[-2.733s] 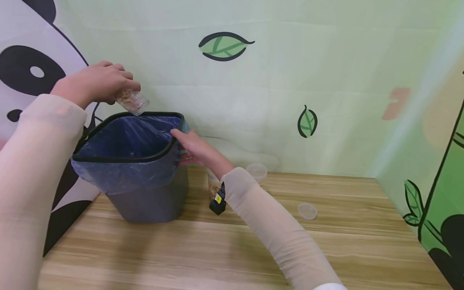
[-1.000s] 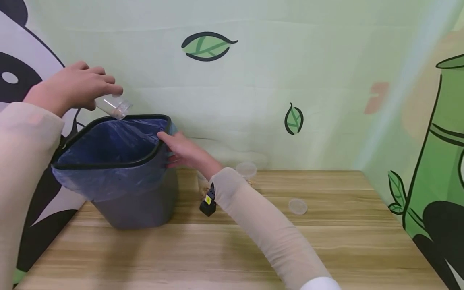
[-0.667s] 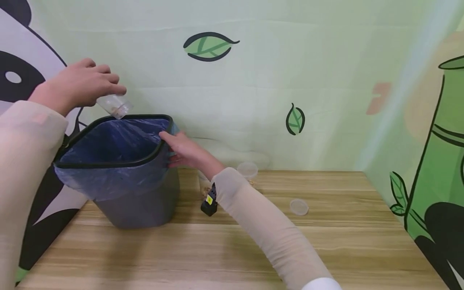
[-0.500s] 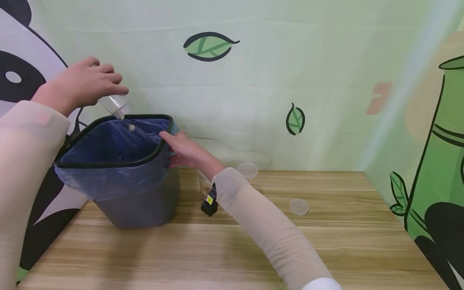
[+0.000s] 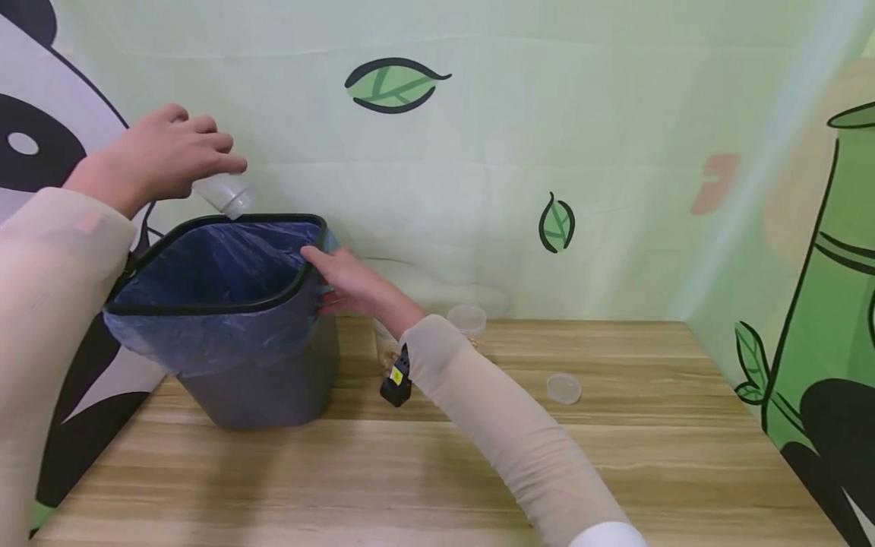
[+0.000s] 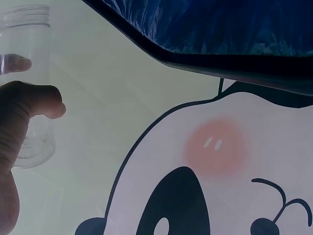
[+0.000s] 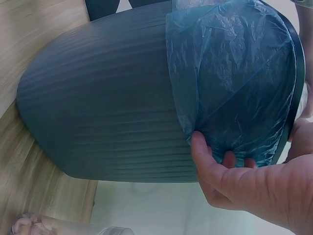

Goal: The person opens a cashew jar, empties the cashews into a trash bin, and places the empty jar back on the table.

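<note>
My left hand (image 5: 164,156) grips a clear plastic jar (image 5: 227,194), tipped mouth-down over the back rim of a grey trash can (image 5: 266,391). In the left wrist view, the jar (image 6: 36,41) is see-through, with a few specks near its base and my thumb curled across it. A blue bag (image 5: 225,338) lines the can and folds over its outside. My right hand (image 5: 352,281) holds the can's right side, thumb over the black rim. In the right wrist view, its fingers (image 7: 203,156) press the bag against the outer wall.
Behind my right wrist stands a clear jar (image 5: 384,351) holding brownish pieces, partly hidden. Farther right is another clear container (image 5: 467,320), partly covered by the sleeve. A round clear lid (image 5: 563,388) lies on the wooden table (image 5: 410,486). A printed cloth backdrop (image 5: 478,152) rises behind.
The brownish pieces in the left hand's jar have poured out; one was falling toward the can half a second ago. The jar has since risen slightly. The right hand keeps its hold.
</note>
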Motion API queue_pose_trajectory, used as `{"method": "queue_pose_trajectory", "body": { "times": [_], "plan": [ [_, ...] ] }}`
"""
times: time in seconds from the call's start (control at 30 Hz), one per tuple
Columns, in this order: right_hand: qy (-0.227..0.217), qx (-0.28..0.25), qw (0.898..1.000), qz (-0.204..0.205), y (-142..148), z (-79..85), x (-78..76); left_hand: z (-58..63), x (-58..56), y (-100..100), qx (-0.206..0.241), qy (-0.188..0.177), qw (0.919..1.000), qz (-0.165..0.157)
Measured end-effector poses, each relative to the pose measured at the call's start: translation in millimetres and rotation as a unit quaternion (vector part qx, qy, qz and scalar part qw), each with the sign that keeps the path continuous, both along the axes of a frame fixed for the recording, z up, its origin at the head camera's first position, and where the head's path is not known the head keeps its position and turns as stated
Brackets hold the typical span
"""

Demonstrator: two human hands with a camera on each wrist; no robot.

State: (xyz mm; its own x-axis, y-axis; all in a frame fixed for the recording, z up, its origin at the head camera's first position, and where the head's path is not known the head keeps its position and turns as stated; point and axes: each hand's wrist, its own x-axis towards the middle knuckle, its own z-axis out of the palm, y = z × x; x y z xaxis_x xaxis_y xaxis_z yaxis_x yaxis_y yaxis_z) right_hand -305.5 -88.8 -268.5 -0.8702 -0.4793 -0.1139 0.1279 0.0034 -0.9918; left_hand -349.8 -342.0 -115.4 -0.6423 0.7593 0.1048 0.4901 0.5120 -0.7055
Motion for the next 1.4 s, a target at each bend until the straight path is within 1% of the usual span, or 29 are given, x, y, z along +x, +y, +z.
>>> {"method": "queue_pose_trajectory", "body": {
  "times": [0.17,0.23,0.3,0.37,0.5,0.53,0.6,0.77,0.97,1.23,1.4],
  "plan": [
    [0.010,0.005,1.000,-0.007,-2,-1.2,-0.3,1.0,0.7,-1,0.028,-0.011,0.9993,0.020],
    [0.015,0.008,1.000,-0.008,-3,-1.8,-0.3,1.7,2.2,-2,0.051,-0.017,0.9979,0.036],
    [0.018,0.011,1.000,-0.010,-3,-2.3,-0.3,2.3,3.3,-2,0.084,-0.023,0.9946,0.057],
    [0.018,0.013,1.000,-0.012,-4,-2.9,-0.5,2.3,4.4,-1,0.127,-0.028,0.9884,0.079],
    [0.020,0.018,0.999,-0.019,-4,-4.1,-0.7,1.4,8.1,5,0.209,-0.039,0.9700,0.118],
    [0.022,0.020,0.999,-0.020,-5,-4.5,-0.9,1.0,9.2,6,0.222,-0.041,0.9660,0.125],
    [0.026,0.022,0.999,-0.023,-5,-5.1,-1.2,0.5,11.1,9,0.239,-0.043,0.9607,0.134],
    [0.035,0.019,0.999,-0.024,-5,-5.3,-1.5,1.3,12.7,15,0.264,-0.048,0.9533,0.139],
    [0.046,0.027,0.998,-0.024,-4,-5.3,-2.4,4.5,14.7,21,0.297,-0.052,0.9413,0.153],
    [0.046,0.029,0.998,-0.017,-2,-4.5,-5.3,6.3,19.1,29,0.357,-0.063,0.9195,0.153],
    [0.034,0.031,0.999,-0.011,-3,-3.6,-4.7,5.7,24.1,36,0.397,-0.077,0.9044,0.137]
  ]
}}
